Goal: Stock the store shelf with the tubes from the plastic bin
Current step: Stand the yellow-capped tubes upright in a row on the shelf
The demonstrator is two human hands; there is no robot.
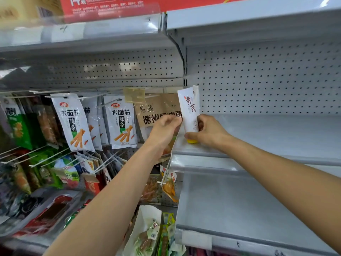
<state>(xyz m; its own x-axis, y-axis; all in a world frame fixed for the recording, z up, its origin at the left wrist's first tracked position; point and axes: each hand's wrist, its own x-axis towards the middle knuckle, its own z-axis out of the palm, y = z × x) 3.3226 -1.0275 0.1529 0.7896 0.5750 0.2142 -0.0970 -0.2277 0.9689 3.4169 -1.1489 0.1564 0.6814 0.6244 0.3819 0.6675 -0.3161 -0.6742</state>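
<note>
Grey metal shelf (258, 133) | right hand (208, 132) grips tube (190, 108) low, half-hiding yellow cap (191, 141) | left hand (165, 130) curled at tube's edge, hold unclear | tube upright, cap-down, shelf's left end; white, red characters | pegboard (267, 80) behind

This is a shop: an aisle in a grocery or convenience store. Grey metal shelf (258, 133) units stand in tiers, each backed by a perforated pegboard panel (258, 80) and edged at the front with a clear price-label strip (195, 239). To the left, wire hooks (60, 96) stick out from the back panel. They carry rows of identical sealed snack packets (73, 122) with printed Chinese branding, hung one behind another. More bagged foods (64, 174) hang on the lower hooks. A red printed carton (110, 6) sits on the top shelf, and handwritten numbers (63, 28) mark the shelf edges.
</note>
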